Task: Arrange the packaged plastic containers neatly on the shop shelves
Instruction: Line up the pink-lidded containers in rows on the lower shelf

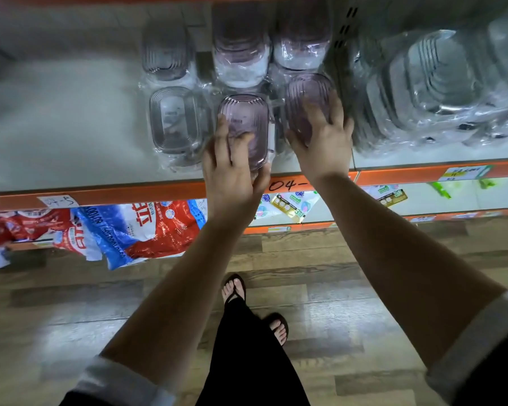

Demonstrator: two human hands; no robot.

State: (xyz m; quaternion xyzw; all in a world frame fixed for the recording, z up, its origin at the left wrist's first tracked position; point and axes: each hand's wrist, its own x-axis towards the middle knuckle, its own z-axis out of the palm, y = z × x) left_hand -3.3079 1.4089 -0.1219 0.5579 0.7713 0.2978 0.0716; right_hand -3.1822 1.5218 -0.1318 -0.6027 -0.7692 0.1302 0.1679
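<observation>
Several plastic-wrapped containers stand on the white shelf with an orange front edge. My left hand grips a purple wrapped container at the shelf's front, thumb on its right side and fingers over its face. My right hand lies with spread fingers on a second purple container just to the right. A clear grey container stands left of them. More purple packs and another grey one fill the back row.
Large clear wrapped containers crowd the shelf section to the right, past a slotted upright. The lower shelf holds red and blue bags and small packets. Wooden floor and my sandalled feet are below.
</observation>
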